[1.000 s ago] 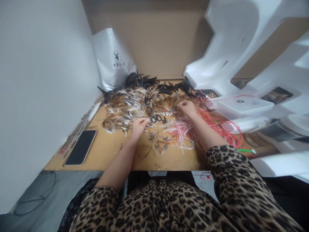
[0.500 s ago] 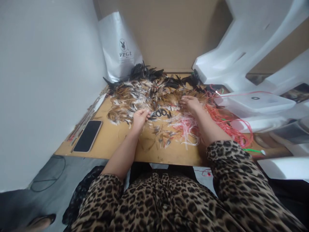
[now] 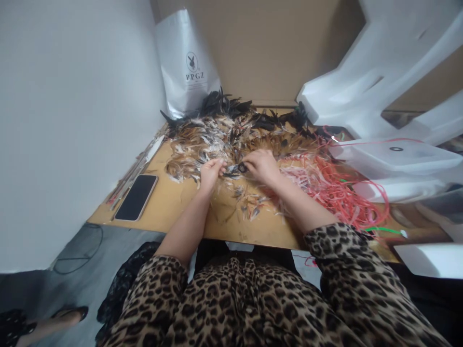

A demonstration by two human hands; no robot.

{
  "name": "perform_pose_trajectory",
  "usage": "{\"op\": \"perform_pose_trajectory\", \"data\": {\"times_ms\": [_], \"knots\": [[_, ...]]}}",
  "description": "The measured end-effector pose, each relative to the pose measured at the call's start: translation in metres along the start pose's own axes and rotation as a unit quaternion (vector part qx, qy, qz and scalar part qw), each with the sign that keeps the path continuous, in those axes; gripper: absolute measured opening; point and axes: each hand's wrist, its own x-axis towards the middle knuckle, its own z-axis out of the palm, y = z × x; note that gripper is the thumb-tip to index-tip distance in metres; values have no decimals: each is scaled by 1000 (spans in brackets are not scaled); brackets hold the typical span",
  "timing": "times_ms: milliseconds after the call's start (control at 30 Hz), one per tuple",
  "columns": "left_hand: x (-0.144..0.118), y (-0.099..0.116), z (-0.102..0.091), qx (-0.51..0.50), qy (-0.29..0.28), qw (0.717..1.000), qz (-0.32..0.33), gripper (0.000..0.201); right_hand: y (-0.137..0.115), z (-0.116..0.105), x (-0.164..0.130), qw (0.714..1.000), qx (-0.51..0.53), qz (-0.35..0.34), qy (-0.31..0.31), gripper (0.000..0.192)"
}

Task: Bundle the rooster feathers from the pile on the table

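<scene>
Wooden table point(image 3: 173, 212) bears feathers point(image 3: 217, 140), red strings point(image 3: 336, 188), phone point(image 3: 136, 196)

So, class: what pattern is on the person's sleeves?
Leopard print, tan with black spots, on the right sleeve, clearest in the head view.

Small black rings point(image 3: 239, 168) sit low on the worktop point(image 3: 170, 212), right between the two hands, at the near edge of the feather pile point(image 3: 224, 140); they're dark, glossy loops, partly hidden by fingers point(image 3: 221, 166), so their count can't be told. The feathers spread wide behind them, brown and white in the middle, black at the far rim, lying flat and tangled
</scene>
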Motion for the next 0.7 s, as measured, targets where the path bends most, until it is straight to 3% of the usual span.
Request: {"op": "perform_pose_trajectory", "data": {"times_ms": [167,333,467,600,700], "knots": [[0,-1,1,5,-6,1000,-5,26,-20,27,4,992,-77,-55,-80,29],[0,0,2,2,-6,1000,-18,25,-21,41,11,980,-151,-49,-119,32],[1,-1,2,-7,-7,1000,-22,25,-20,41,10,977,-165,-23,-137,30],[0,-2,2,-11,-17,1000,-17,25,-17,33,5,987,-91,47,-125,28],[-1,-1,3,-18,-14,1000,-18,25,-9,30,0,981,69,134,-119,23]]}}
